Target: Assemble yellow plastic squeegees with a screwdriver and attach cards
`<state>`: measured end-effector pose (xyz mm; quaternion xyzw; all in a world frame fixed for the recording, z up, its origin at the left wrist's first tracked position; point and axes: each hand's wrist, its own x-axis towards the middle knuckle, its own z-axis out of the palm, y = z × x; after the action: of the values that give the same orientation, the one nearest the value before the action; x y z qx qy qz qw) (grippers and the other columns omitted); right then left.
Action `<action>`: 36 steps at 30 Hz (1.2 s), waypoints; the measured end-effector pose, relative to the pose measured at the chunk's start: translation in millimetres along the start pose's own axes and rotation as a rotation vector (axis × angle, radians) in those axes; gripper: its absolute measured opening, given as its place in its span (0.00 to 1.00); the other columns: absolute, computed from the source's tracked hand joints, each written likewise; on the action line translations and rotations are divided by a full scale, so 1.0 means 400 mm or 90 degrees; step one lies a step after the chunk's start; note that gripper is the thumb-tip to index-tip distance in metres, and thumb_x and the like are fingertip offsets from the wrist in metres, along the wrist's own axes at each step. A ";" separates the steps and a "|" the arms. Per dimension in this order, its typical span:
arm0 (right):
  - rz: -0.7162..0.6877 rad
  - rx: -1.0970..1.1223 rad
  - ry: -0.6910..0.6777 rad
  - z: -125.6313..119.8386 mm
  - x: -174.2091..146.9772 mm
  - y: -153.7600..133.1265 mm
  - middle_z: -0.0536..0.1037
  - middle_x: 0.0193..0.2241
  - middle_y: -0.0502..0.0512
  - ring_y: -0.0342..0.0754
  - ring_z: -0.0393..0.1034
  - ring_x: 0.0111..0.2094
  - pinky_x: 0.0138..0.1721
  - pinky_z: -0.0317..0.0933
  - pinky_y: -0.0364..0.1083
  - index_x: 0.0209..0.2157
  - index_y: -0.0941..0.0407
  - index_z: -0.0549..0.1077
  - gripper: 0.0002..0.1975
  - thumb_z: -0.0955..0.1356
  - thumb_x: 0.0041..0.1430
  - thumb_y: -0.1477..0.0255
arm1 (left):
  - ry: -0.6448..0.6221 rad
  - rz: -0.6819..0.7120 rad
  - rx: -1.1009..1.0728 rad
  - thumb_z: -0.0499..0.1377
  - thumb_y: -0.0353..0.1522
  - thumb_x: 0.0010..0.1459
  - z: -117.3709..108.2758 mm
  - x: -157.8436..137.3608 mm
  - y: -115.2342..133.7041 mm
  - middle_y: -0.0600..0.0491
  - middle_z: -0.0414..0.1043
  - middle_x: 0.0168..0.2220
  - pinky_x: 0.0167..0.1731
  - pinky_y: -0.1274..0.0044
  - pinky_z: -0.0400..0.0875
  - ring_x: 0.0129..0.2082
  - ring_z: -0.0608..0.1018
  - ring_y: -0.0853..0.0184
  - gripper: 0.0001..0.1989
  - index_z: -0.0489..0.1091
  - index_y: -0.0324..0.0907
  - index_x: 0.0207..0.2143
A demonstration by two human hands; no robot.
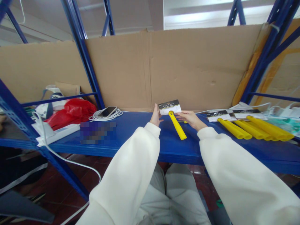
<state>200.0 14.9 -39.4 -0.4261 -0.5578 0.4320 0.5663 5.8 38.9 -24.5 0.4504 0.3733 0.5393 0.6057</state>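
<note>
A black-and-white header card (165, 108) is held up above the blue shelf. From its lower part a yellow handle-shaped plastic piece (178, 126) slants down toward me; its exact kind I cannot make out. At the card's left edge, my left hand (156, 116) grips with the thumb up along the side. My right hand (190, 118) pinches the card's lower right corner, fingers partly behind it. A small yellow bit shows under the right fingers. To the right lie several similar yellow pieces (255, 132) with their own black-and-white cards (218, 115).
The blue shelf (138, 137) has a cardboard sheet (187, 68) behind it and blue metal posts (90, 62) at the sides. Leftward are a coiled white cable (96, 117), a phone (108, 111), a white power strip (63, 132) and a red bag (75, 112).
</note>
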 end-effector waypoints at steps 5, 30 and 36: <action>0.003 0.023 0.009 0.002 0.001 0.000 0.83 0.43 0.60 0.49 0.80 0.40 0.49 0.72 0.48 0.36 0.58 0.82 0.06 0.74 0.55 0.75 | 0.005 -0.003 0.026 0.64 0.41 0.58 0.000 -0.009 -0.009 0.48 0.77 0.48 0.48 0.68 0.70 0.54 0.74 0.56 0.12 0.73 0.44 0.41; 0.043 -0.015 0.044 0.008 0.011 0.004 0.81 0.46 0.57 0.45 0.77 0.29 0.36 0.76 0.46 0.61 0.53 0.70 0.31 0.72 0.54 0.77 | 0.041 -0.013 0.053 0.59 0.24 0.60 0.023 -0.035 -0.001 0.51 0.76 0.35 0.22 0.80 0.73 0.23 0.76 0.71 0.25 0.61 0.41 0.60; 0.021 -0.019 0.102 -0.018 0.024 0.014 0.81 0.43 0.57 0.45 0.76 0.26 0.30 0.77 0.46 0.64 0.52 0.67 0.34 0.73 0.54 0.74 | 0.035 -0.027 0.073 0.65 0.31 0.57 0.011 -0.030 0.000 0.48 0.76 0.41 0.21 0.82 0.69 0.26 0.80 0.68 0.27 0.61 0.45 0.57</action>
<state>207.1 25.7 -42.2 -0.4765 -0.5102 0.3974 0.5955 8.2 26.4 -23.5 0.4614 0.4295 0.5163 0.5797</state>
